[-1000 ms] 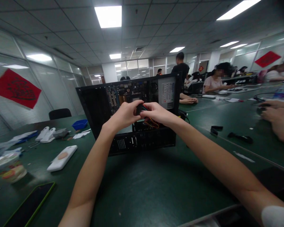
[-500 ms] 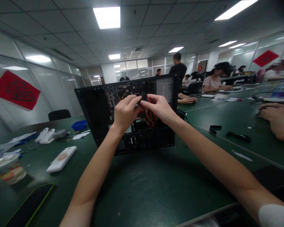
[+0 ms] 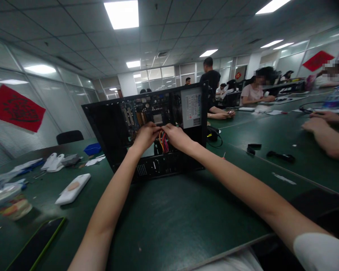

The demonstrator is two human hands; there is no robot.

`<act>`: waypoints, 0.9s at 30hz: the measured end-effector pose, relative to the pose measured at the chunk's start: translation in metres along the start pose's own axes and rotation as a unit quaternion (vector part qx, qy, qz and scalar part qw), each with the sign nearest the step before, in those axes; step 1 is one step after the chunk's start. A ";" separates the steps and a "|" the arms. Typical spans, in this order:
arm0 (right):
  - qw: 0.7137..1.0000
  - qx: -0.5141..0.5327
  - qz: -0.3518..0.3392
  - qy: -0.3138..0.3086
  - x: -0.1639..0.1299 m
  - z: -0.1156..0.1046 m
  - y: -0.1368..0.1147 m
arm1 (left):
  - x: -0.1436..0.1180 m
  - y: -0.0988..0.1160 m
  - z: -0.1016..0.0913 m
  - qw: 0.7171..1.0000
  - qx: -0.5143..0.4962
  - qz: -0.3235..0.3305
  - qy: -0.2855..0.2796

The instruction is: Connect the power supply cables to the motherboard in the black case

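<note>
An open black computer case (image 3: 169,165) stands on the table in front of me, its inside turned towards me. A bundle of coloured power cables (image 3: 164,145) hangs in its middle, below my fingers. My left hand (image 3: 146,135) is closed at the top of the bundle, fingertips pinched. My right hand (image 3: 177,136) grips it from the other side, and the two hands nearly touch. The cable end is hidden between my fingers. Behind them show the motherboard (image 3: 147,107) and, at the upper right, the power supply (image 3: 192,107) with its label.
To the left lie a white power bank (image 3: 73,189), a dark phone with a green edge (image 3: 36,244), a blue tray (image 3: 93,149) and a plastic cup (image 3: 14,207). Black cable pieces (image 3: 281,156) rest at right, near another person's hands (image 3: 322,128). Other people sit farther back.
Both hands have moved down and slightly left with the cables, from in front of the motherboard to lower in the case. The power supply label is now less covered.
</note>
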State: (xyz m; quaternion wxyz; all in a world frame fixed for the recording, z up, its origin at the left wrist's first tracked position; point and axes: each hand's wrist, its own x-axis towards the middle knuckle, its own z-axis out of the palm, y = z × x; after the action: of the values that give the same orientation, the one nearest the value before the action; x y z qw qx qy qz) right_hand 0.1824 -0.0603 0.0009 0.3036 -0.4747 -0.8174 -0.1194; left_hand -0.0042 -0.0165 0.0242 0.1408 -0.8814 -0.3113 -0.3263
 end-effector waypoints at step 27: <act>0.985 -0.044 0.077 -0.148 -0.001 0.019 0.016 | -0.007 -0.029 0.032 0.981 -0.029 -0.132 -0.138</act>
State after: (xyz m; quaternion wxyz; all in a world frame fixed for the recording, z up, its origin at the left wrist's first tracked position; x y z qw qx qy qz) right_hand 0.1897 -0.0437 -0.0162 0.1666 -0.5613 -0.8084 -0.0600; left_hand -0.0111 0.0168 -0.0030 0.0267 -0.8730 -0.4315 -0.2258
